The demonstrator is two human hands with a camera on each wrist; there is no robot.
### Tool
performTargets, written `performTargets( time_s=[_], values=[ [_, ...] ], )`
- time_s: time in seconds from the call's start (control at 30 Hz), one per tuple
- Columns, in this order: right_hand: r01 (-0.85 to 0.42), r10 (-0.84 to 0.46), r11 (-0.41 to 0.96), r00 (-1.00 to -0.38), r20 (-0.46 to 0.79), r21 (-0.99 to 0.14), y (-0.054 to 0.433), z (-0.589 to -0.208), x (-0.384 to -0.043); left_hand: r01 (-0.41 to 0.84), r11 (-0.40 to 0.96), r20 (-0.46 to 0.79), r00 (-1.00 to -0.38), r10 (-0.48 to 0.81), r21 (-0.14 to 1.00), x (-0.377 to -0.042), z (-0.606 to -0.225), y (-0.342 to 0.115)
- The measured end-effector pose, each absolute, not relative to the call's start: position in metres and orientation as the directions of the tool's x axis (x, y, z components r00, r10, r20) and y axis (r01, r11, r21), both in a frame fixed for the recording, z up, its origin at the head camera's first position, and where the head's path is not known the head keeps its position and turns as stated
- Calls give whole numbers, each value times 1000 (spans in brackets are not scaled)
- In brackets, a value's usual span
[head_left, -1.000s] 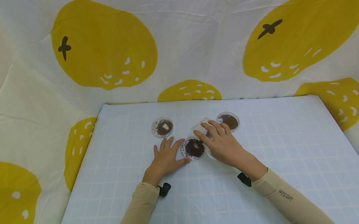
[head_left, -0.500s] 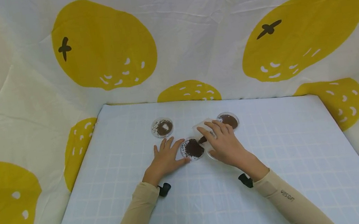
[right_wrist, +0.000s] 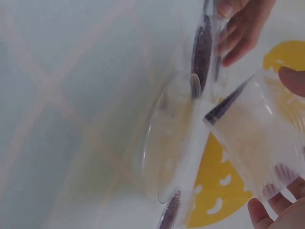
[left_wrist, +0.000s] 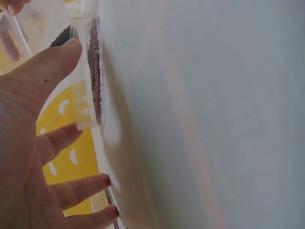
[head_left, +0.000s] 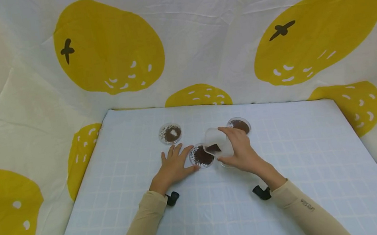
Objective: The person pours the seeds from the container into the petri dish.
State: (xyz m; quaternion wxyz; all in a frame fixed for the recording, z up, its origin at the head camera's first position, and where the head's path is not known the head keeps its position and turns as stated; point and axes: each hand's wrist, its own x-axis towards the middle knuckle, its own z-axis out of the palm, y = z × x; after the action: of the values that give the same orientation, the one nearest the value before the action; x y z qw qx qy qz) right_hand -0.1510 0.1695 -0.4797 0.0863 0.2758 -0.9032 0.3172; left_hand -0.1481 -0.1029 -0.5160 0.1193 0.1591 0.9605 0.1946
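My left hand point(head_left: 173, 167) holds a clear petri dish point(head_left: 201, 156) by its edge between thumb and index finger, the other fingers spread. Dark brown granules cover most of that dish, thinning out toward its left side. In my right hand point(head_left: 240, 152) is a clear plastic cup point(head_left: 226, 144), tipped left with its mouth over the dish's right edge. A wedge of dark granules point(right_wrist: 228, 106) lies along the cup's lower side near the mouth. Below the cup, partly hidden by it in the head view, is a clear round dish or lid point(right_wrist: 164, 143).
Two more petri dishes with brown granules stand farther back, one at the left point(head_left: 170, 133) and one at the right point(head_left: 239, 126), close behind the right hand. A pale checked cloth point(head_left: 203, 220) covers the table. A curtain with yellow fruit prints point(head_left: 109, 44) rises behind it.
My right hand has drawn right and turned, showing more of the tilted cup and the granules in it. Granules fill more of the dish's middle. The left hand has stayed put.
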Motion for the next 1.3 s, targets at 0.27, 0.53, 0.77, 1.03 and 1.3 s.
performTargets(
  time_s=[0.27,0.53,0.77,1.03,1.3],
  values=[
    [-408,-347,563,-906,242,-719,177,-481,-149,253,872,-178,-919,352,419,-149,-516,-103],
    [-290,-304,459,-939,158,-840,183,-479,-142,251,871,-179,-919,351,423,-148,-513,-102],
    [-198,-252,334,-961,115,-921,195,-484,-143,248,873,-178,-920,348,421,-147,-514,-102],
    [-104,-211,181,-975,64,-978,207,-487,-141,248,873,-176,-921,347,421,-147,-515,-102],
    [-59,-165,124,-985,38,-991,227,-488,-137,247,873,-175,-922,346,421,-147,-514,-101]
  ],
)
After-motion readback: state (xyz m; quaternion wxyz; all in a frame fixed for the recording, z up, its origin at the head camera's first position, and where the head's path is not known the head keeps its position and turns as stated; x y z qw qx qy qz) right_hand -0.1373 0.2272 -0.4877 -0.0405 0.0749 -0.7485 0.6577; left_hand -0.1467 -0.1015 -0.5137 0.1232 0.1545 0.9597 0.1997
